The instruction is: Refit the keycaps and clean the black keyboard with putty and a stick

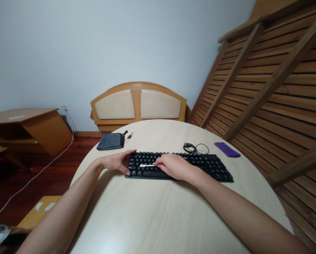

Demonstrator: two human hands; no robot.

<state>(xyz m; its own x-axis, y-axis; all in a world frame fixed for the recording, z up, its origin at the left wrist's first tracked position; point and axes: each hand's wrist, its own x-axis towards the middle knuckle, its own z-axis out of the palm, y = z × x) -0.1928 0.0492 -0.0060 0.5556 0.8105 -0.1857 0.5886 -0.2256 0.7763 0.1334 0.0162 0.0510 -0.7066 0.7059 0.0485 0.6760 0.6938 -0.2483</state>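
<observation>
A black keyboard [152,173] lies flat across the middle of the round table. My left hand [115,161] braces its left end, thumb at the front corner and fingers at the back corner. Pinched between the fingers of my right hand [175,165] is a white cotton swab [146,165], its thicker tip pointing left over the keys. The swab's other end is hidden in my fingers, and this hand covers the keyboard's middle keys.
On the pale table [136,211], a dark zip pouch [110,141] lies back left beside a small black item [130,136]. A coiled black cable [191,148] is behind the keyboard, with a folded purple cloth [227,149] to its right. Wooden slats [279,91] lean at right.
</observation>
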